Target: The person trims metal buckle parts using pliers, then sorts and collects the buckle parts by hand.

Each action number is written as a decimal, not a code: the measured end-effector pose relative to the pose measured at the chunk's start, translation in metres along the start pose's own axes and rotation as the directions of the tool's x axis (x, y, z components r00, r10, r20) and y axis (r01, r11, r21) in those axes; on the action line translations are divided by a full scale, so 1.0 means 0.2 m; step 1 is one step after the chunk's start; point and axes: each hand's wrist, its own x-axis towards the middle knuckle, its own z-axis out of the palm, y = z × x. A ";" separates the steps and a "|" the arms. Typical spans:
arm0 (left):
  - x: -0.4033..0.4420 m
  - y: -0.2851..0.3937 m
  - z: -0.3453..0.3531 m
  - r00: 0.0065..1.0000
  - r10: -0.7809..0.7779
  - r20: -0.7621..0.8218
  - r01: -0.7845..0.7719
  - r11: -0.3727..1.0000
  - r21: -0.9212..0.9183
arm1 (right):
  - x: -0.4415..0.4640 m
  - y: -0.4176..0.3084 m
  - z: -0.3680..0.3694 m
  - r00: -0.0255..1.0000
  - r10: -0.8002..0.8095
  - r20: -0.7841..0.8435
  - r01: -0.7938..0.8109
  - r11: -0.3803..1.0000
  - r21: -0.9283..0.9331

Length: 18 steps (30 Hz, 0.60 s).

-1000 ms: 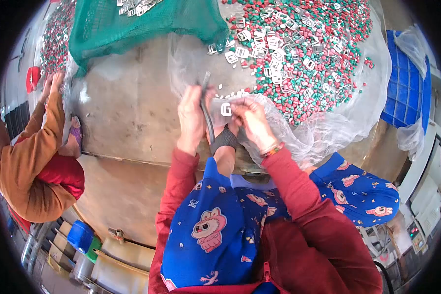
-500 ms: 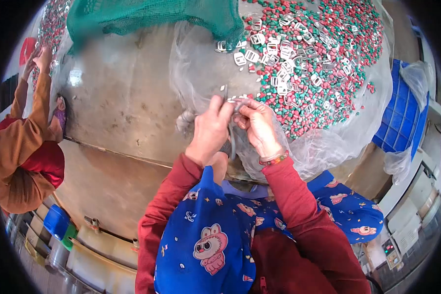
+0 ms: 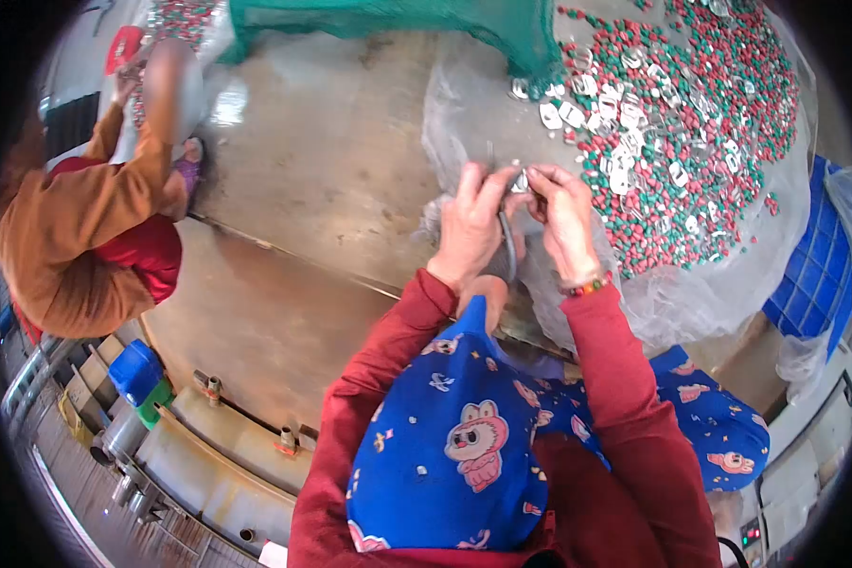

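Silver-coloured, the small buckle point(image 3: 521, 181) is pinched by the right hand point(image 3: 566, 220), grip nearly closed; the left hand point(image 3: 470, 227) clasps a dark tube point(image 3: 509, 239), apparently for steadiness.

Silvery buckle point(image 3: 521, 181) — pinched, partly hidden

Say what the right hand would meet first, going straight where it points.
Likely the left hand, just past the small shiny piece at the fingertips of the right hand; depth unclear.

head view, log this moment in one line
left hand: gripping dark tube; right hand: pinching small pale piece; hands: close together; nearby: red and green pieces
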 end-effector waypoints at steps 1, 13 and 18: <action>0.00 -0.01 -0.01 0.996 -0.004 0.084 -0.003 0.997 0.073 | -0.02 -0.02 0.00 0.998 -0.060 0.025 0.061 0.997 -0.037; 0.10 0.21 -0.18 0.997 0.074 0.026 -0.077 0.975 0.210 | -0.35 -0.06 0.01 0.976 -0.055 0.210 0.075 0.993 -0.087; 0.06 0.32 -0.28 0.981 0.192 0.020 -0.192 0.981 0.023 | -0.21 -0.19 0.02 0.953 -0.256 0.160 0.261 0.965 -0.009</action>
